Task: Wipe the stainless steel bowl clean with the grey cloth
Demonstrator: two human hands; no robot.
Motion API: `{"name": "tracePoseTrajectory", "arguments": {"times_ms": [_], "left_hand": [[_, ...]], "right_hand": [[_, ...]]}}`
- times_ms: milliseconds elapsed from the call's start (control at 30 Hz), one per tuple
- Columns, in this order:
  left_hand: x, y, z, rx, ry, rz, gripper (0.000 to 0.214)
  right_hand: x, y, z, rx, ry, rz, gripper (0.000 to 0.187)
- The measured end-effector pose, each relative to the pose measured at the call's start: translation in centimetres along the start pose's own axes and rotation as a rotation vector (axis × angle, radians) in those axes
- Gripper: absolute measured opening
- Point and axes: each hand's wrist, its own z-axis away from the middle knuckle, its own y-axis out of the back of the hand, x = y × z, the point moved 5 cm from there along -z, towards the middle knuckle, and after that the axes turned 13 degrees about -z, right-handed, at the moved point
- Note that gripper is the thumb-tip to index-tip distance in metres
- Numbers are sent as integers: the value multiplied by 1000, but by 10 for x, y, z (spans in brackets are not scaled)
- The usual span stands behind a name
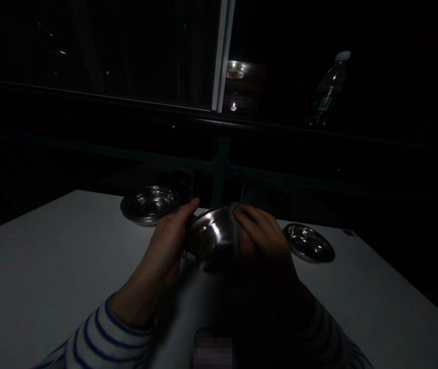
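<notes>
Near the far edge of the white table, the left hand and right hand were clamped on a stainless steel bowl, which was tilted between them, with a grey cloth pressed under the right fingers at its rim. A stack of steel bowls sat beyond the left hand, and a shallow steel bowl lay beyond the right.

Head-worn view looking forward and down from close above
</notes>
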Motion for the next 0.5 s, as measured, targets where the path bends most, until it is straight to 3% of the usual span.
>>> {"name": "tracePoseTrajectory", "arguments": {"times_ms": [500], "left_hand": [[6,-6,4,-214,-43,-140,31]], "right_hand": [[4,2,-1,11,-30,-25,34]]}}
